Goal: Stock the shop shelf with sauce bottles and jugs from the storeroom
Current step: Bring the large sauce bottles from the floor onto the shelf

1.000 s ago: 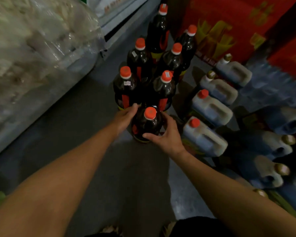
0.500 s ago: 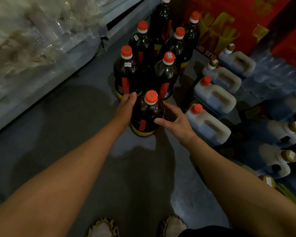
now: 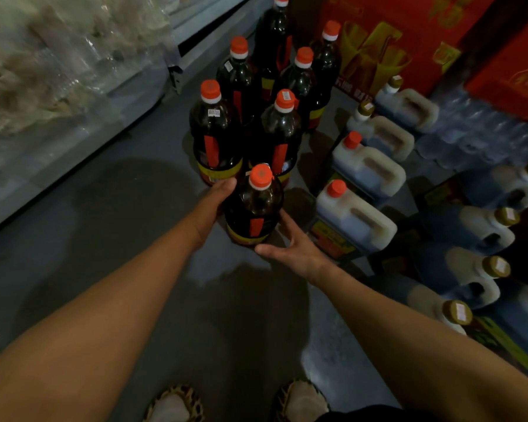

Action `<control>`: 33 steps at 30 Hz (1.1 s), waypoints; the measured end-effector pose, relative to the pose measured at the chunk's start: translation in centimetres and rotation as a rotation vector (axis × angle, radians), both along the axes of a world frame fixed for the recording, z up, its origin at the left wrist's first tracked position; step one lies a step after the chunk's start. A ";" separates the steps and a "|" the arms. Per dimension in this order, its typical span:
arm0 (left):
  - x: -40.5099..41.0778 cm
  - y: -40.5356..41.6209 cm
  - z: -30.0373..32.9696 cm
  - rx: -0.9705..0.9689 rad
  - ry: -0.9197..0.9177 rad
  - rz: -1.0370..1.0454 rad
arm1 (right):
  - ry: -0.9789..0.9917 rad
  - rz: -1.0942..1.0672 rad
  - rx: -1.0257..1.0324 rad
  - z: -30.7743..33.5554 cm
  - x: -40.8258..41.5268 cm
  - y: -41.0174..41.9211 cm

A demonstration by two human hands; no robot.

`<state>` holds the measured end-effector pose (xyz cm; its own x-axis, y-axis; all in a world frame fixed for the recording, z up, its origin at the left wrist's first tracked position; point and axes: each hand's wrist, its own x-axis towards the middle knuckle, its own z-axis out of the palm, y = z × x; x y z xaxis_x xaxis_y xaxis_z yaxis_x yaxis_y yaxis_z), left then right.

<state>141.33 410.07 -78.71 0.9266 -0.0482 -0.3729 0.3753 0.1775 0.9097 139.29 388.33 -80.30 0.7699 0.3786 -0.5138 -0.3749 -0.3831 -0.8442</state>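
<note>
The left hand [image 3: 215,205] rests with fingers straight against the dark, red-capped plastic sauce bottle [image 3: 253,208] standing on the grey floor [image 3: 110,226]. The right hand [image 3: 296,248] is spread open, touching the bottle's lower right side.

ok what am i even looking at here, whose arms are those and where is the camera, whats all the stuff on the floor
There is no machine here. The arms belong to a person wearing a wide-angle camera on the head, so the one picture looks forward and down past their own arms to their feet.

On the grey floor stands a cluster of dark sauce bottles with orange caps. The person reaches for the nearest bottle. The left hand lies against its left side; the right hand is spread low by its right side, near the base. Whether the fingers truly grip it is hard to tell; it appears to stand on the floor.

To the right sit rows of pale jugs with handles, some red-capped, some gold-capped. Behind them are red boxes. At upper left is a blurred clear-plastic bundle.
</note>
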 end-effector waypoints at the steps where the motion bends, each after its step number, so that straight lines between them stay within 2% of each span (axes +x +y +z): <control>1: -0.1 0.1 0.4 0.021 0.020 0.003 | 0.002 0.023 -0.007 0.0 0.2 -0.1; 4: -0.9 0.9 0.9 0.095 0.027 0.007 | 0.001 0.103 -0.024 0.1 0.8 0.2; 7: -2.4 2.8 0.4 0.116 0.053 -0.082 | -0.004 0.149 0.035 0.3 1.1 1.5; 10: -3.7 4.0 -0.3 0.152 0.045 -0.186 | 0.001 0.139 0.052 0.5 1.2 2.5; 16: -2.9 4.4 -0.5 0.201 -0.002 -0.193 | 0.018 0.123 0.060 -0.3 1.2 2.3; 22: -1.8 3.7 -0.9 0.100 -0.040 -0.282 | 0.028 0.081 0.054 -1.2 1.8 2.5; 27: -0.5 2.4 -0.2 0.097 -0.079 -0.164 | -0.012 0.049 0.048 -1.9 2.8 2.5; 33: 1.1 2.1 0.1 0.028 -0.041 -0.047 | -0.030 0.043 0.077 -2.2 3.8 2.9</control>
<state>142.46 412.15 -78.56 0.9382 -0.0821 -0.3362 0.3446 0.1345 0.9291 143.08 391.20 -82.50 0.7668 0.4490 -0.4587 -0.3334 -0.3320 -0.8824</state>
